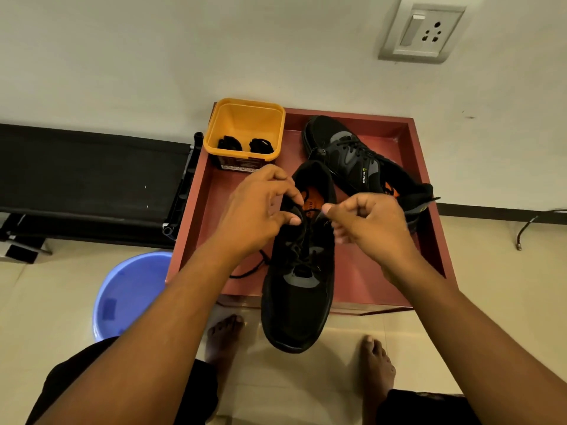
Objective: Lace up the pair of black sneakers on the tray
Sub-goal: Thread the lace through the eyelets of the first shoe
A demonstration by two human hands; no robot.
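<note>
A black sneaker (pixel 299 289) lies lengthwise in the red tray (pixel 429 210), toe hanging over the near edge toward me. My left hand (pixel 260 207) pinches its black lace (pixel 302 231) at the top eyelets, left of the tongue. My right hand (pixel 368 222) is curled at the sneaker's right side near the collar; the lace end in it is hidden, so its hold is unclear. A loose lace end (pixel 248 271) trails out on the tray's left. The second black sneaker (pixel 359 161), laced, lies at the tray's back right.
A yellow tub (pixel 245 118) with two black bundles stands in the tray's back left corner. A blue basin (pixel 129 296) sits on the floor at left, a black rack (pixel 92 179) behind it. My bare feet (pixel 224 335) are below the tray. A wall socket (pixel 425 32) is upper right.
</note>
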